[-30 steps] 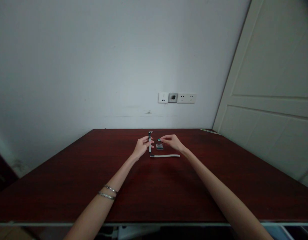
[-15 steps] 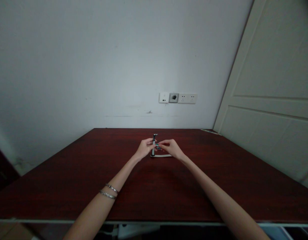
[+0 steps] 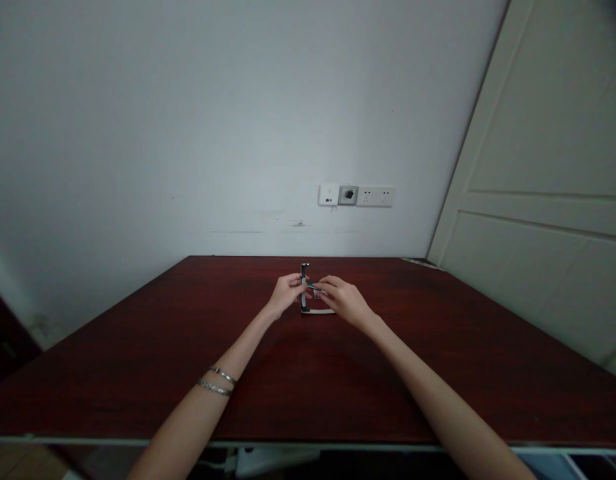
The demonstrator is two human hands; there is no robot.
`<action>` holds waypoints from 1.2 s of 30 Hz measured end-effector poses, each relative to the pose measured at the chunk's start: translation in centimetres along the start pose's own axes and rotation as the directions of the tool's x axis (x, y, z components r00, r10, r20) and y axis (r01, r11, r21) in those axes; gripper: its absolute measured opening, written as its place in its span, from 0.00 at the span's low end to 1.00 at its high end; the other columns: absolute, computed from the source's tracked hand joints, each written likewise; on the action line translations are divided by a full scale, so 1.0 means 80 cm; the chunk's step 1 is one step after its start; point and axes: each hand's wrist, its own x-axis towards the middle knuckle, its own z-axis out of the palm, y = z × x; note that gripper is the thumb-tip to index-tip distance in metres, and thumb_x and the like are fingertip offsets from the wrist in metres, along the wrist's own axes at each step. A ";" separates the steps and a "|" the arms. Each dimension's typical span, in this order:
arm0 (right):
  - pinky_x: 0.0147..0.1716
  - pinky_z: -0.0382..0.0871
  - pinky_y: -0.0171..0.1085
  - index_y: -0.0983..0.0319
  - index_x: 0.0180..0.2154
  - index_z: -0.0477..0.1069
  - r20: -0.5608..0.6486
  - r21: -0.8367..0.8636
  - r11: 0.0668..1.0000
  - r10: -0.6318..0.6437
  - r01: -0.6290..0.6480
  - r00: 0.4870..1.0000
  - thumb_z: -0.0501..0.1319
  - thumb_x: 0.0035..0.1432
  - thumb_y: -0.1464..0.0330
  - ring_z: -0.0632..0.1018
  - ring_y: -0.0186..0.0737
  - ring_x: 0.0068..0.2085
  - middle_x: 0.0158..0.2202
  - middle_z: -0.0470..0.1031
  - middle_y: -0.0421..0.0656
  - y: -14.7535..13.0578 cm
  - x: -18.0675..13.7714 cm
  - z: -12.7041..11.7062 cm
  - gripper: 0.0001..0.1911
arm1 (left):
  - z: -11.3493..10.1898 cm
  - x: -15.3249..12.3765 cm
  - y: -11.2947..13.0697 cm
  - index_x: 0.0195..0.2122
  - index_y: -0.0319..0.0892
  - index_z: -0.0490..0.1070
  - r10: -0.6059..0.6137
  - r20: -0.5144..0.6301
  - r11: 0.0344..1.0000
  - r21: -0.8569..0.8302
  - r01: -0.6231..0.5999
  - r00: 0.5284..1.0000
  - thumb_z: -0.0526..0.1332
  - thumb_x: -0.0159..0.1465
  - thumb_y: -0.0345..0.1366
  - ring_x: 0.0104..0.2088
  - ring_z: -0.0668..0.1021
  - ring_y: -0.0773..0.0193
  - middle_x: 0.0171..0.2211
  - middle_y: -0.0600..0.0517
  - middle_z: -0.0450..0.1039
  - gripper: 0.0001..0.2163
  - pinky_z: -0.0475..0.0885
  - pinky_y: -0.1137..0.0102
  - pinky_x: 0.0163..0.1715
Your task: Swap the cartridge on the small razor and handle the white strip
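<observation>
A white and black L-shaped frame (image 3: 303,300) stands on the table. One white arm is upright with a dark hooked top, and another lies flat toward the right. My left hand (image 3: 285,295) is closed around the upright arm from the left. From the right, my right hand (image 3: 349,301) pinches a small thin piece (image 3: 315,287), dark with a bit of green, beside the upright. What this piece is cannot be made out. The right fingers hide the far end of the flat arm.
The dark red wooden table (image 3: 308,373) reaches back to a white wall with a row of sockets (image 3: 357,196). A pale panelled door (image 3: 543,200) rises along the right side. White items (image 3: 275,460) show below the table's front edge.
The frame's upright and my left hand have shifted slightly left. My right hand has turned, its back now more toward me, with its fingers covering more of the flat arm.
</observation>
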 end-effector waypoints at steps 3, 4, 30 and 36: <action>0.34 0.68 0.32 0.58 0.46 0.71 0.017 -0.094 0.995 -0.033 0.034 0.999 0.52 0.60 0.68 0.72 0.38 0.42 0.42 0.72 0.46 0.001 0.000 0.001 0.14 | 0.000 -0.001 0.000 0.39 0.35 0.70 -0.015 0.001 1.000 0.006 0.015 1.000 0.64 0.52 0.32 0.25 0.78 0.63 0.31 0.46 0.75 0.13 0.69 0.75 0.21; 0.33 0.68 0.31 0.58 0.46 0.71 0.023 -0.107 0.993 -0.041 0.043 0.999 0.52 0.61 0.68 0.72 0.38 0.42 0.42 0.73 0.47 0.001 -0.001 0.001 0.14 | 0.000 -0.001 0.000 0.39 0.35 0.70 -0.018 0.002 1.000 0.009 0.018 1.000 0.64 0.52 0.33 0.25 0.78 0.63 0.31 0.46 0.75 0.13 0.69 0.75 0.21; 0.15 0.67 0.30 0.68 0.31 0.76 0.046 0.861 0.409 0.530 -0.303 0.846 0.66 0.42 0.58 0.75 0.37 0.26 0.28 0.78 0.48 0.052 0.053 0.020 0.19 | 0.008 0.005 -0.024 0.33 0.40 0.61 0.326 -0.099 0.929 0.220 -0.298 0.940 0.64 0.52 0.35 0.25 0.77 0.66 0.28 0.52 0.74 0.12 0.71 0.72 0.27; 0.17 0.68 0.32 0.68 0.32 0.77 0.038 0.856 0.428 0.508 -0.291 0.860 0.66 0.42 0.57 0.74 0.36 0.23 0.26 0.78 0.47 0.048 0.057 0.018 0.21 | 0.019 -0.004 -0.033 0.33 0.41 0.62 0.352 -0.059 0.856 0.424 -0.296 0.934 0.64 0.52 0.35 0.28 0.78 0.63 0.28 0.52 0.76 0.12 0.69 0.73 0.28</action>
